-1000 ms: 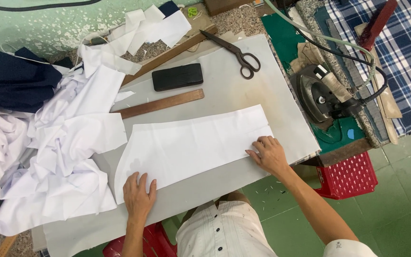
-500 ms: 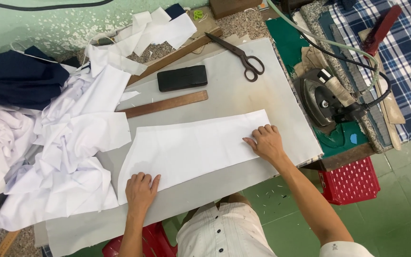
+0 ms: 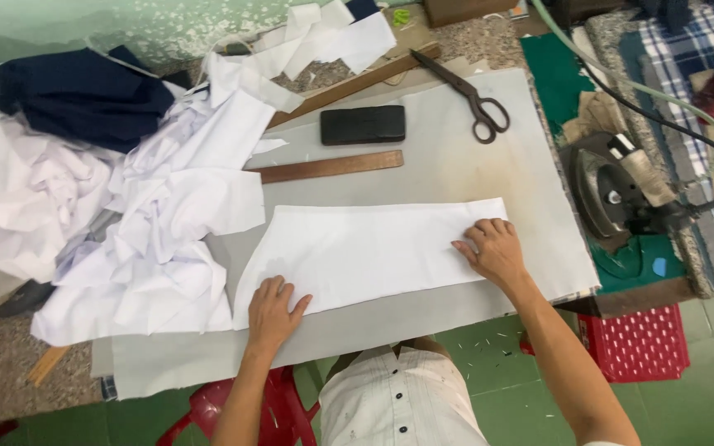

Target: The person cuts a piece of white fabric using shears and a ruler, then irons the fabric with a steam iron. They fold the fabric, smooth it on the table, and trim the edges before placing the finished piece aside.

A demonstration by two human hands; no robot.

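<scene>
While both hands (image 3: 489,252) flatten white cloth (image 3: 365,252), iron (image 3: 613,194) — cord cut off.

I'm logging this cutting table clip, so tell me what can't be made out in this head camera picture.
- Cloth panel: the parts under the left hand and right hand are covered.
- Dark blue cloth: its lower edge is hidden by the white cloth pile.
- Iron: its cord runs off the right edge.
- Red stool: mostly hidden by the person's arm and shirt.
</scene>
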